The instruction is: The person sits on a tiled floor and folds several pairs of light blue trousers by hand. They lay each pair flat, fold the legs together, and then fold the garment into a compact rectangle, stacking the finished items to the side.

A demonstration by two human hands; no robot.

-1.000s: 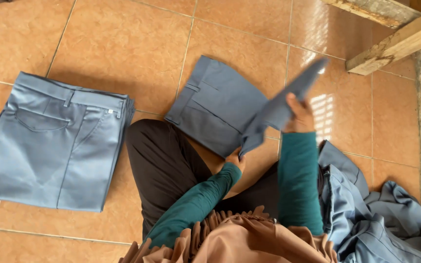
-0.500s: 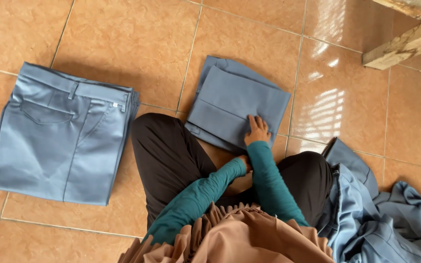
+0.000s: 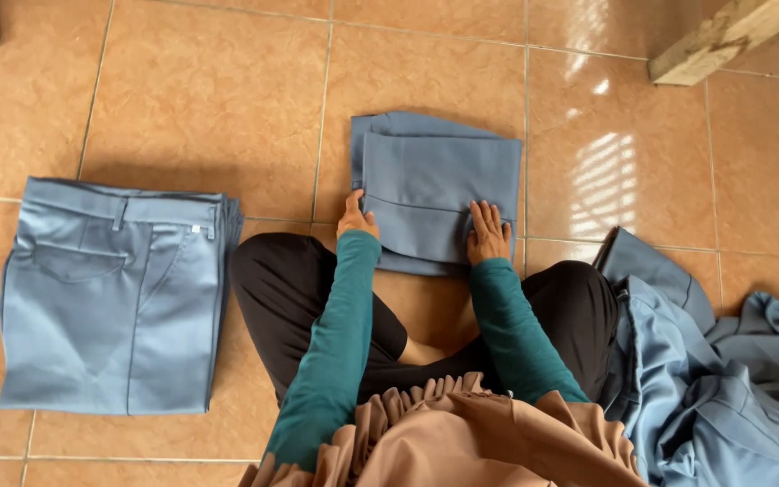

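Note:
A folded pair of blue-grey trousers (image 3: 435, 185) lies flat on the tiled floor in front of my crossed legs. My left hand (image 3: 356, 216) rests on its near left edge, fingers touching the fabric. My right hand (image 3: 488, 232) lies flat on its near right part, fingers spread, pressing down. Both arms wear teal sleeves. Neither hand grips anything.
A stack of folded blue trousers (image 3: 110, 293) sits on the floor to my left. A loose heap of unfolded blue garments (image 3: 723, 379) lies at my right. A wooden beam (image 3: 723, 36) crosses the top right corner. Orange floor tiles (image 3: 209, 90) surround everything.
My right hand held a flap of the trousers up, then laid it down. Now both hands rest on the folded garment, which lies squarer in front of me.

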